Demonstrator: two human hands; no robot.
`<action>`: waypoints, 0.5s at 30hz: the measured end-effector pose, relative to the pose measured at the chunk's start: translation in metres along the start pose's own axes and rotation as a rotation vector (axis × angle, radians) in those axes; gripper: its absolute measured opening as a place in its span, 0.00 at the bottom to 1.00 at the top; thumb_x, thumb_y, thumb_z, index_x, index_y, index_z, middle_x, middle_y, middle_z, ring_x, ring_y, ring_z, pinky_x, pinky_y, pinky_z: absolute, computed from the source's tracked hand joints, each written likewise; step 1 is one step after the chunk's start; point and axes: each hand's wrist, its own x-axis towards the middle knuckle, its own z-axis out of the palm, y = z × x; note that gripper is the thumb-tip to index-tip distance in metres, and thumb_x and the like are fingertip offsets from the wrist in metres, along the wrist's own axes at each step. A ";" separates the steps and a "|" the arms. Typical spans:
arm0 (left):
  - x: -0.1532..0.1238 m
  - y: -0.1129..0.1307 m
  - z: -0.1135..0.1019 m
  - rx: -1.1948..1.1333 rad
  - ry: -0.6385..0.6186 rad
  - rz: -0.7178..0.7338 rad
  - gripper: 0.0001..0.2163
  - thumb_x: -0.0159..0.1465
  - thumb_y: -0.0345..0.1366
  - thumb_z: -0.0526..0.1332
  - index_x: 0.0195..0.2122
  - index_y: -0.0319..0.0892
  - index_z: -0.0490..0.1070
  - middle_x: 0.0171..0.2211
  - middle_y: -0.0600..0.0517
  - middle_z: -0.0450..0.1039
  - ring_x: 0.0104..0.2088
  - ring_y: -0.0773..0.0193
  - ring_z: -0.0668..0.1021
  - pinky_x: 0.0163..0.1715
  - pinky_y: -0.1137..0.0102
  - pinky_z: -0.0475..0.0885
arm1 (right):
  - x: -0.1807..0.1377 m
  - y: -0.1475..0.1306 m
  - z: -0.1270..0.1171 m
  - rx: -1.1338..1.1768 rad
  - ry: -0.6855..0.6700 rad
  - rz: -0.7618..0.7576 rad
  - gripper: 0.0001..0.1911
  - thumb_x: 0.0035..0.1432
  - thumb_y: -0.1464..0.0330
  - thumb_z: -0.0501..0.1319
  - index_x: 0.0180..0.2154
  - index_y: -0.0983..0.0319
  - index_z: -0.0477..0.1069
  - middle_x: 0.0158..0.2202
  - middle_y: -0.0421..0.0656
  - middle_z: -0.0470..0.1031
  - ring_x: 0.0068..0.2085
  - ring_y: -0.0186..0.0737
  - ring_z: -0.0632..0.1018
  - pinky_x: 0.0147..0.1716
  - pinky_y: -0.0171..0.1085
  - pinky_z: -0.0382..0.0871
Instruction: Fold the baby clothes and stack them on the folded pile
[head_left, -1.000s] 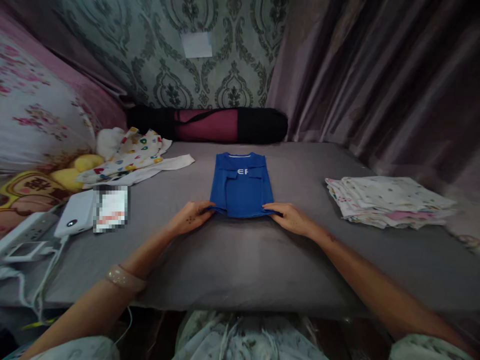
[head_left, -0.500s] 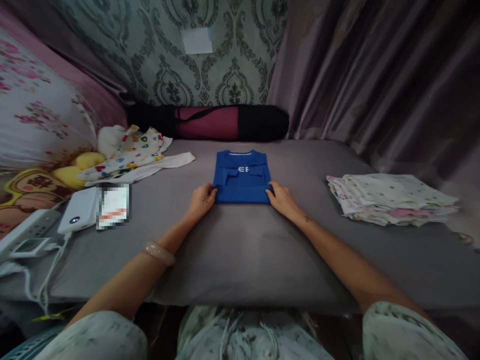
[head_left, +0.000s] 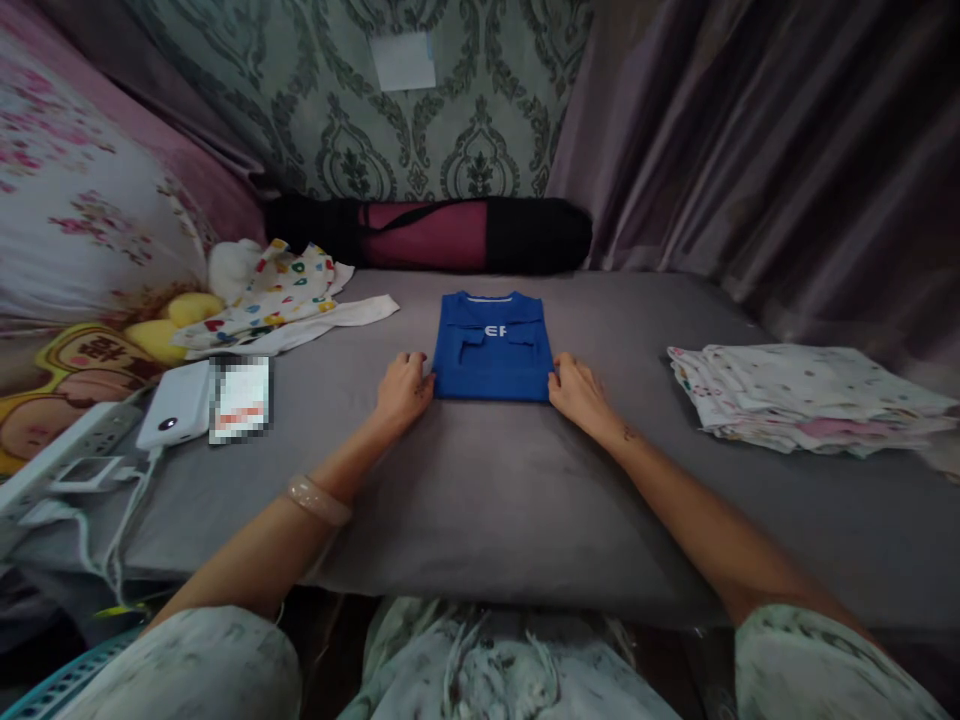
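A blue shirt (head_left: 493,345) with white letters lies folded into a small rectangle on the grey bed sheet (head_left: 480,490). My left hand (head_left: 403,388) rests at its lower left corner, fingers curled against the edge. At the lower right corner my right hand (head_left: 577,392) mirrors it, fingers pinched on the fabric. Both forearms reach forward over the sheet, and the left wrist wears a pale bangle (head_left: 319,500).
A stack of folded pale printed cloths (head_left: 810,395) lies at the right. Unfolded colourful baby clothes (head_left: 277,295) and a yellow soft toy (head_left: 169,325) lie at the left, with a white power bank (head_left: 180,415), a power strip and cables. A dark roll bag (head_left: 427,235) lies along the wall.
Both hands carried the shirt's lower hem away from me and folded it over, making the shirt shorter. They now sit at the sides of the folded bundle.
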 end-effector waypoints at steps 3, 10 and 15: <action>-0.001 0.002 0.002 0.044 0.033 0.235 0.17 0.68 0.37 0.47 0.53 0.37 0.65 0.52 0.40 0.68 0.54 0.54 0.70 0.54 0.60 0.66 | -0.005 -0.018 0.002 -0.051 0.081 -0.241 0.24 0.67 0.63 0.43 0.57 0.68 0.63 0.56 0.58 0.67 0.56 0.53 0.68 0.54 0.50 0.60; -0.005 0.028 0.018 0.181 -0.122 0.477 0.25 0.70 0.43 0.41 0.64 0.36 0.56 0.66 0.45 0.52 0.67 0.51 0.48 0.65 0.55 0.45 | -0.003 -0.045 0.026 -0.095 -0.132 -0.610 0.29 0.68 0.57 0.39 0.65 0.59 0.52 0.68 0.43 0.47 0.68 0.49 0.46 0.63 0.59 0.32; 0.000 0.023 0.032 0.171 -0.184 0.412 0.27 0.70 0.46 0.37 0.66 0.37 0.51 0.67 0.46 0.48 0.68 0.53 0.46 0.65 0.56 0.44 | -0.001 -0.040 0.026 -0.068 -0.236 -0.607 0.28 0.68 0.56 0.38 0.66 0.52 0.49 0.69 0.39 0.45 0.68 0.51 0.44 0.61 0.64 0.32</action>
